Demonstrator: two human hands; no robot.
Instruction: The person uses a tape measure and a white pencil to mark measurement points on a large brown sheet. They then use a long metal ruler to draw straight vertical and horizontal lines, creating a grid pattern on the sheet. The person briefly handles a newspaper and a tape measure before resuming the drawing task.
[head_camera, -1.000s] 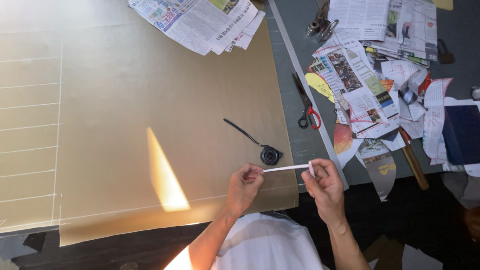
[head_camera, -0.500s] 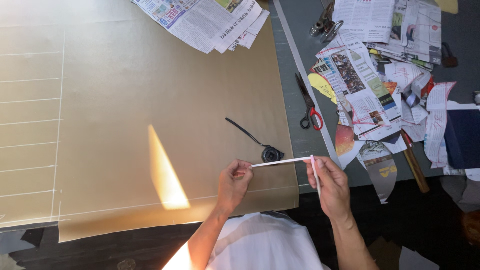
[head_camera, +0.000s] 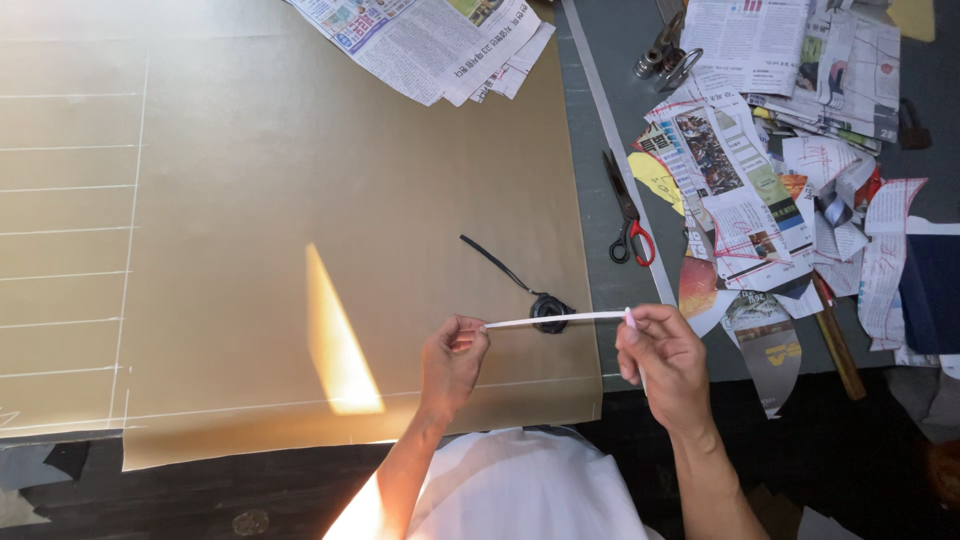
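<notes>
A thin white strip (head_camera: 555, 320) is stretched level between my two hands above the near edge of a large tan sheet (head_camera: 300, 200). My left hand (head_camera: 452, 362) pinches its left end. The strip's right end is pinched by my right hand (head_camera: 662, 362), where it folds down past the fingers. Just behind the strip lies a small black tape measure (head_camera: 549, 311) with a black strap trailing up and left on the sheet.
Red-handled scissors (head_camera: 628, 212) and a long metal ruler (head_camera: 612, 140) lie on the grey mat right of the sheet. Cut newspaper scraps (head_camera: 770, 170) pile up at the right; folded newspapers (head_camera: 440, 40) sit at the top. A wooden-handled tool (head_camera: 835, 340) lies near the right edge.
My hands have drawn further apart, so the white strip between them looks longer. The left hand shifted slightly left.
</notes>
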